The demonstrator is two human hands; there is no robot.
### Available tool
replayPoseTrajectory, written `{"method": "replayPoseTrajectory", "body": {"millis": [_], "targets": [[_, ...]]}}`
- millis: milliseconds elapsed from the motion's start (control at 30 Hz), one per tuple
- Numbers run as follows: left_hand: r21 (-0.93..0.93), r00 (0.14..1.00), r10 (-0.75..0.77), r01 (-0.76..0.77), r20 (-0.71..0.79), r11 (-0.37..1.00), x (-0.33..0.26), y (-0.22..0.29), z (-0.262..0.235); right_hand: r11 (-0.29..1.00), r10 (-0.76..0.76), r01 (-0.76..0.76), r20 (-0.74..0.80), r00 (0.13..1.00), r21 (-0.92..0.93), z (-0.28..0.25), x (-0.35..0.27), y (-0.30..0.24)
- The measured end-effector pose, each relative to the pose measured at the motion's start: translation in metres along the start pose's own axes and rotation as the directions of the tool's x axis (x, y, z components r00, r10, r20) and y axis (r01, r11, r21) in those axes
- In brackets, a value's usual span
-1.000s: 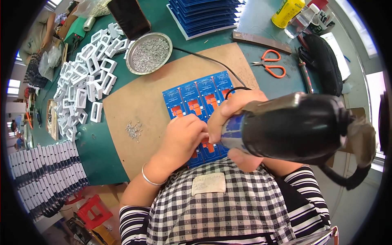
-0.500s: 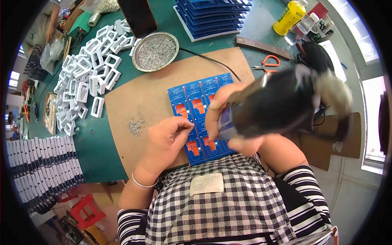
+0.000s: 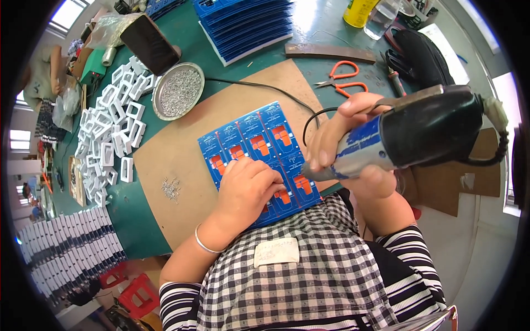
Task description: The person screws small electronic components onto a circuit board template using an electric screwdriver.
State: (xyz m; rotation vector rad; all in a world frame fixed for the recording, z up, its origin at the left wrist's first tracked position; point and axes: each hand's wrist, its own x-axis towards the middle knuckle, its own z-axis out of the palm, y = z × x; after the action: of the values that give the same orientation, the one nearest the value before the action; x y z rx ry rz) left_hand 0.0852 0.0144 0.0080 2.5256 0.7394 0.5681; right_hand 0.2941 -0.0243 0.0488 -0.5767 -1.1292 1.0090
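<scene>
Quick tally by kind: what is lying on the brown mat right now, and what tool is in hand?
Blue circuit panel with orange parts: 1
Small pile of loose screws: 1
Electric screwdriver, in the right hand: 1
Left hand resting on the panel: 1
Total: 4

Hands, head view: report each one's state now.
Left hand: fingers curled, pressing on the blue circuit panel.
Right hand: closed around the electric screwdriver.
</scene>
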Motion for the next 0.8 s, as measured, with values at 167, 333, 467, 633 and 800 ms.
{"method": "replayPoseTrajectory", "body": {"millis": [167,333,467,633,800], "targets": [[0.021,1.000,-0.006,0.005,0.019,1.000,0.006,0.002,0.005,0.999,0.020,-0.020,-0.025,0.999,0.028,0.001,-0.005,0.004],[0.019,1.000,0.000,0.000,0.026,1.000,0.008,0.003,0.005,0.989,-0.033,0.038,-0.039,0.999,0.141,0.003,-0.008,0.009],[0.058,0.997,0.015,-0.019,0.071,0.998,0.011,0.006,0.001,0.996,0.050,-0.051,0.018,0.999,0.076,0.004,-0.008,0.003],[0.019,0.998,0.017,-0.018,0.056,1.000,0.010,0.003,0.005,0.998,0.035,-0.038,0.081,0.996,0.044,0.010,-0.005,0.002],[0.047,0.999,0.031,-0.032,0.024,0.998,0.009,0.000,0.007,0.993,0.060,-0.042,0.169,0.984,-0.107,0.005,0.001,0.005]]}}
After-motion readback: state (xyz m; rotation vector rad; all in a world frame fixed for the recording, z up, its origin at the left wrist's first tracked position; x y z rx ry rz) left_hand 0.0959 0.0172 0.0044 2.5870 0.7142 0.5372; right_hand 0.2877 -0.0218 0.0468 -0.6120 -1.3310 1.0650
